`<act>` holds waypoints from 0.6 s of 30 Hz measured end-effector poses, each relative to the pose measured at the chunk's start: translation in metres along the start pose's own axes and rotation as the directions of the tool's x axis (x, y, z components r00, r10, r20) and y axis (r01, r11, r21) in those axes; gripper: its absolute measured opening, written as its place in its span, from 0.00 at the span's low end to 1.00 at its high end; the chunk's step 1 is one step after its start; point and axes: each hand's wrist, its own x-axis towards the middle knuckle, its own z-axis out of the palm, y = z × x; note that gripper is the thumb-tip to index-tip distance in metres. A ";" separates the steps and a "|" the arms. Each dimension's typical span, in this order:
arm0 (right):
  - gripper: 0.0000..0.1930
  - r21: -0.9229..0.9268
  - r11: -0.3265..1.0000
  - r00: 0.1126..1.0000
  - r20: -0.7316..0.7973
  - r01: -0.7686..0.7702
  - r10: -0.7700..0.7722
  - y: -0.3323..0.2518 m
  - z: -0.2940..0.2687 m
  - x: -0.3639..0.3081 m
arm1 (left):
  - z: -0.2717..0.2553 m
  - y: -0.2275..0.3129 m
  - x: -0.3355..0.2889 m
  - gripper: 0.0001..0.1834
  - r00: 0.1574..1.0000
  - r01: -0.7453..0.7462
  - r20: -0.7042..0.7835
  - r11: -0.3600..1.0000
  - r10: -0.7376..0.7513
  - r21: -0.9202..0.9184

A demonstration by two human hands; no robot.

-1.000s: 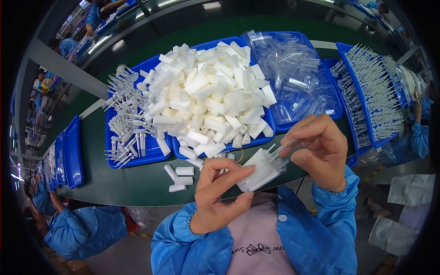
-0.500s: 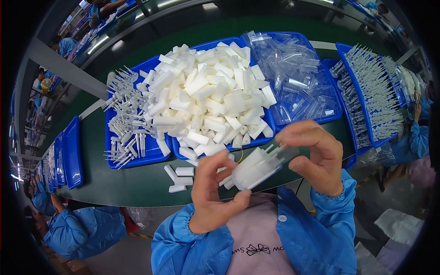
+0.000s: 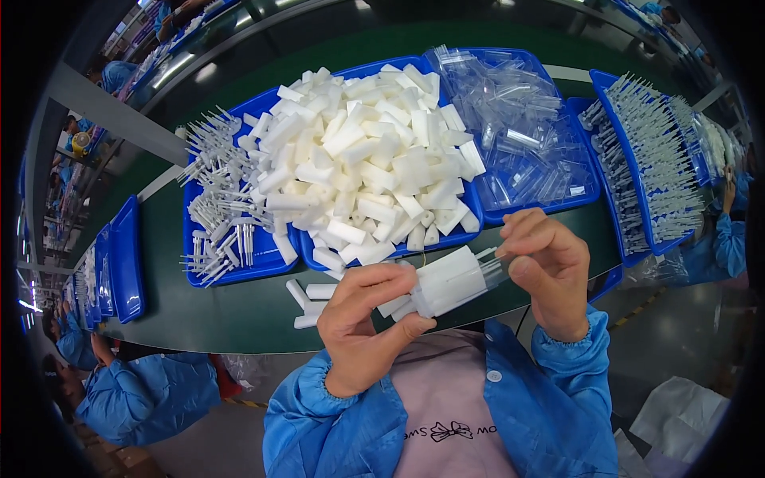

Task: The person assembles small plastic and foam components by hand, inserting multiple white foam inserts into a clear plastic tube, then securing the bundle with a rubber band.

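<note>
My left hand pinches the left end of a clear plastic sleeve between thumb and fingers. Inside or against that sleeve lies a white foam block; which of the two I cannot tell. Thin pale rods stick out of the right end, side by side. Thumb and fingertips of my right hand close on the tips of these rods. Beside my left hand, several loose white foam blocks lie on the green table.
A blue tray heaped with white foam pieces stands ahead. Grey-white stemmed parts fill the tray on its left, clear plastic sleeves the one on its right. More stemmed parts are farther right. Co-workers in blue sit left and right.
The sleeve and foam have turned flatter and come into sharper view. My right hand's fingers have closed from a wide spread onto the rod tips.
</note>
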 end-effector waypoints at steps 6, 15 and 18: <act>0.07 -0.091 0.988 0.992 0.006 0.127 -0.127 -0.005 0.002 -0.004 | -0.001 0.008 0.000 0.23 0.993 -0.107 0.068 0.982 0.098 0.158; 0.08 -0.148 0.976 0.986 0.066 0.158 -0.150 -0.010 0.006 -0.008 | 0.003 0.008 -0.004 0.23 0.989 -0.146 0.066 0.966 0.135 0.213; 0.08 -0.154 0.976 0.987 0.070 0.156 -0.147 -0.010 0.006 -0.007 | 0.005 0.009 -0.005 0.22 0.985 -0.169 0.077 0.962 0.156 0.213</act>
